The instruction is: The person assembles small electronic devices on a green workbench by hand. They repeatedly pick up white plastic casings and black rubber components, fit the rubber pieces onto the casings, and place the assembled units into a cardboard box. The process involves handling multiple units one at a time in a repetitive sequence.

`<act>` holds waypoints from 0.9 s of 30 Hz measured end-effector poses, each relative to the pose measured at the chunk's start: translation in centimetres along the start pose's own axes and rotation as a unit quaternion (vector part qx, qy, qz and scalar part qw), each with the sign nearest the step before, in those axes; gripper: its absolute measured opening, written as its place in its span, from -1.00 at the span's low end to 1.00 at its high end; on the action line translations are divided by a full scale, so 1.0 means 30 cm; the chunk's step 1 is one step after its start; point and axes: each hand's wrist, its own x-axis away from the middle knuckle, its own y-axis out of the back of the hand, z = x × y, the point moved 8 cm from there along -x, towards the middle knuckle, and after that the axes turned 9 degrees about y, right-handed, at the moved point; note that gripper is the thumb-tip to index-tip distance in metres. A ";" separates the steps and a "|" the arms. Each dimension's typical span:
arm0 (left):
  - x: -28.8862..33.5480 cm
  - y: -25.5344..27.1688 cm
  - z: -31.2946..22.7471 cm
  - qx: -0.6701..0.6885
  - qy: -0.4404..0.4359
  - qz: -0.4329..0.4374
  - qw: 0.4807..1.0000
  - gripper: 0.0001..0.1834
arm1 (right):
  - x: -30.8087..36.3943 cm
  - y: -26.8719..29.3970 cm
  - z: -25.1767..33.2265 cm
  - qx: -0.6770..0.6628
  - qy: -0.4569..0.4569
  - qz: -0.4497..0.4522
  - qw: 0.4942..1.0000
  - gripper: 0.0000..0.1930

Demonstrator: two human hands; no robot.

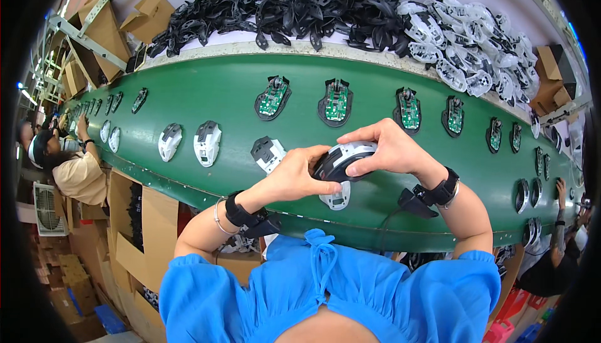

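A computer mouse shell (346, 156), white on top and black along its sides, is held tilted above the belt. My left hand (299, 173) pinches one end of it, thumb below and fingers above. My right hand (393, 150) grips the other end, the thumb against the near side. Below them, partly covered, a white mouse cover (337, 198) lies on the belt. Just left of my left hand rests another mouse cover (268, 154) in white and black. Beyond my hands sit mouse bases with green circuit boards (335, 104). The underside of the held shell is hidden.
The green conveyor belt (206, 92) carries more white covers (207, 143) and bases. On the ledge behind lie heaps of black plastic parts (275, 11) and white shells (463, 46). Cardboard boxes (144, 236) stand at the near left. Co-workers (78, 168) sit at both ends.
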 end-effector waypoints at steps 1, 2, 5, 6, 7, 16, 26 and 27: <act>-0.008 0.000 -0.005 0.012 0.006 0.005 1.000 -0.22 | 0.005 0.004 -0.007 -0.013 0.004 -0.018 1.000 -0.39; -0.013 -0.004 -0.009 0.025 0.011 0.010 1.000 -0.23 | 0.011 0.004 -0.017 -0.025 0.008 -0.037 0.999 -0.39; -0.062 -0.014 0.005 0.031 -0.041 0.036 0.998 -0.22 | 0.038 0.012 -0.040 0.008 0.026 -0.066 0.997 -0.40; -0.063 -0.024 0.015 -0.004 -0.038 0.031 0.999 -0.14 | 0.066 0.021 -0.017 0.063 0.047 -0.079 0.994 -0.40; -0.059 -0.029 0.000 -0.042 -0.067 -0.003 0.997 -0.04 | 0.104 0.050 -0.013 0.080 0.040 -0.102 0.991 -0.40; -0.013 -0.219 0.038 -0.396 -0.198 -0.103 0.891 -0.27 | 0.986 0.610 -0.266 0.387 -0.178 -0.576 0.697 -0.27; 0.014 -0.050 0.111 -0.451 -0.161 -0.052 0.876 -0.46 | 1.157 0.717 -0.319 0.573 -0.389 -0.480 0.538 -0.24; 0.017 -0.026 0.112 -0.445 -0.158 -0.037 0.880 -0.47 | 1.031 0.749 -0.269 0.576 -0.266 -0.480 0.606 -0.28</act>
